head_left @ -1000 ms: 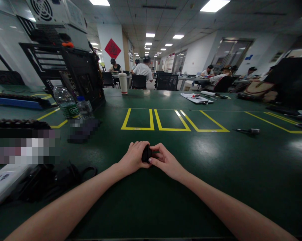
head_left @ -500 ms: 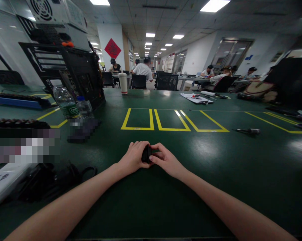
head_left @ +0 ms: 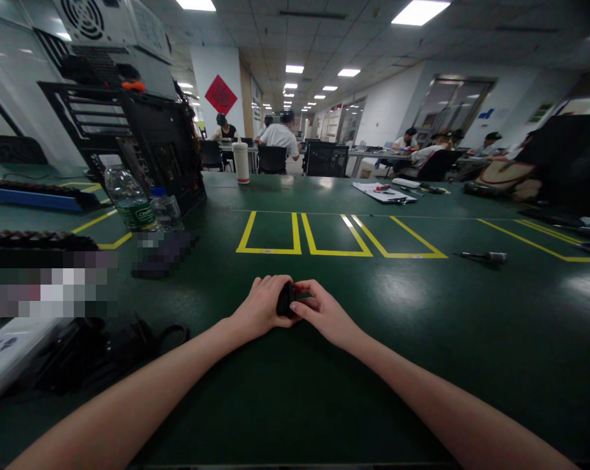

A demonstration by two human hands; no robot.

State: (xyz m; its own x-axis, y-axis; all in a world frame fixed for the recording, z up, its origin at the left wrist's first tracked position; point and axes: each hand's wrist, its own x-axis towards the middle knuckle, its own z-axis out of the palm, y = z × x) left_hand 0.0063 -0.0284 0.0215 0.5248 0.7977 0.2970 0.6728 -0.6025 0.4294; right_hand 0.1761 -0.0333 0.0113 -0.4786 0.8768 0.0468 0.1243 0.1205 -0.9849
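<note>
Low over the middle of the green table, a small black block-like object is held between both hands; its exact kind is not clear. My left hand is wrapped round its left side, fingers over the top and thumb beneath. From the right, my right hand pinches its right edge between thumb and fingers. Much of the object is hidden by the fingers. Beyond the hands, yellow tape outlines mark the tabletop.
A screwdriver lies to the right. Black cables, plastic bottles and a computer case stand at left. Farther back are a white bottle and a clipboard. People sit at distant tables.
</note>
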